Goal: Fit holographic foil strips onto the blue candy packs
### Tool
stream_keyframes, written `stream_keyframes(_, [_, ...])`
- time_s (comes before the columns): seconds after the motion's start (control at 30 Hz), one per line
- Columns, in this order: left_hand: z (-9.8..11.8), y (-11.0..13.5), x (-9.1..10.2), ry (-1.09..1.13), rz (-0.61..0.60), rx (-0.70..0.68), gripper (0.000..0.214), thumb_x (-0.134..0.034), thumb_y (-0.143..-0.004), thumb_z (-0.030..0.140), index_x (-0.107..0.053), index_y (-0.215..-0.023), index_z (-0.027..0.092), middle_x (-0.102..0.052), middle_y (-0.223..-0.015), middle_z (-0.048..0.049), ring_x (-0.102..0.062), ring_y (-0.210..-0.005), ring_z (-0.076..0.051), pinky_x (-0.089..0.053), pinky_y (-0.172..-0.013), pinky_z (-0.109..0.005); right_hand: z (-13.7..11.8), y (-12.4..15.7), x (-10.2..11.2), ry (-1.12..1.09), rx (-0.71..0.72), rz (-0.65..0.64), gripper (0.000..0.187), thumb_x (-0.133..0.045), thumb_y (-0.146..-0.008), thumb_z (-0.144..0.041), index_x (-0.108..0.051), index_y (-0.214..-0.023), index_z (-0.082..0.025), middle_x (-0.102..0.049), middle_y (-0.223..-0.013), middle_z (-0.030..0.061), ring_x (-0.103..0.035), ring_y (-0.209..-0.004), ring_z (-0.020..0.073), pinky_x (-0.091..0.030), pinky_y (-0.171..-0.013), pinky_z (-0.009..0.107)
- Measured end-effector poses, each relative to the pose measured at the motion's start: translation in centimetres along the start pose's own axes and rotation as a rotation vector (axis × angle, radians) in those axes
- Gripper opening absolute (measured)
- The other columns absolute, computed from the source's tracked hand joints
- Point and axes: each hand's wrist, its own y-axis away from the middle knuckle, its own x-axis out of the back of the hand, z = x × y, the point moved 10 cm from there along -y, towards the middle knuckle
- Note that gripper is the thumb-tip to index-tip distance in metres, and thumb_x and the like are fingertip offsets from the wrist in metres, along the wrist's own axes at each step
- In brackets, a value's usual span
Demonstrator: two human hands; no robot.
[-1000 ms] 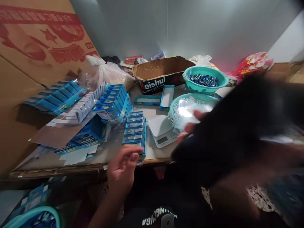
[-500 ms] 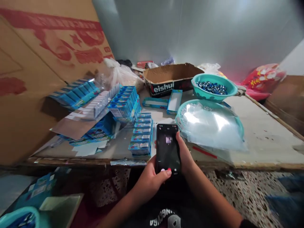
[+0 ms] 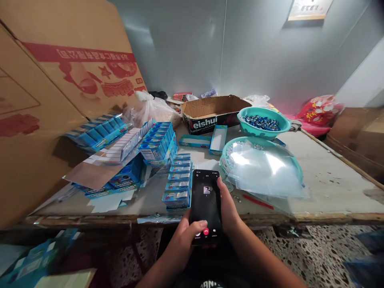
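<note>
A black smartphone (image 3: 207,208) is held upright between both hands, its dark screen showing a red call button near the bottom. My left hand (image 3: 187,236) grips its lower left side, with the thumb over the screen just above the buttons. Along the right edge, my right hand (image 3: 229,208) is wrapped with the thumb near the top corner; its other fingers are hidden behind the phone. Just left of the phone stands a row of small blue boxes (image 3: 177,186) in a display tray. Two shallow blue trays, one a box tray (image 3: 218,140), lie beyond it.
At right, a teal basin (image 3: 264,132) of blue wrapped pieces stands behind another basin (image 3: 223,162) covered by clear plastic sheets (image 3: 267,176). More blue boxes (image 3: 157,142) fill the left. Behind are an open carton (image 3: 204,122) and a large cardboard box (image 3: 60,88).
The view has tilted up, so the table sits lower in it. My left thumb has shifted from the red button to up and left of it. Both hands still hold the phone.
</note>
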Motion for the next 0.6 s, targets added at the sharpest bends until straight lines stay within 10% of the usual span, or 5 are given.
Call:
stream_keyframes(0.33, [-0.1,0.5,1.9,0.036,0.151,-0.073,0.084,-0.077,-0.065,0.07,-0.058,-0.131,0.02,-0.073,-0.108,-0.0119,-0.07,-0.084,-0.026,-0.053,-0.065,-0.03,-5.9,1.3,-0.8,0.309,0.435,0.091,0.054,-0.072,-0.077,-0.058,-0.069,-0.114,-0.019,-0.072,-0.085,0.0044,-0.067,-0.078,0.0224,-0.051,-0.068,0.03])
stream_keyframes(0.6, [-4.8,0.4,4.5,0.145,0.234,0.002,0.085,-0.065,-0.066,0.083,-0.066,-0.115,0.013,-0.07,-0.071,-0.0068,-0.062,-0.057,-0.018,-0.048,-0.051,-0.027,-5.9,1.6,-0.9,0.532,0.356,0.007,0.039,-0.079,-0.074,-0.042,-0.071,-0.103,-0.018,-0.069,-0.077,0.0014,-0.061,-0.065,0.0154,-0.044,-0.056,0.022])
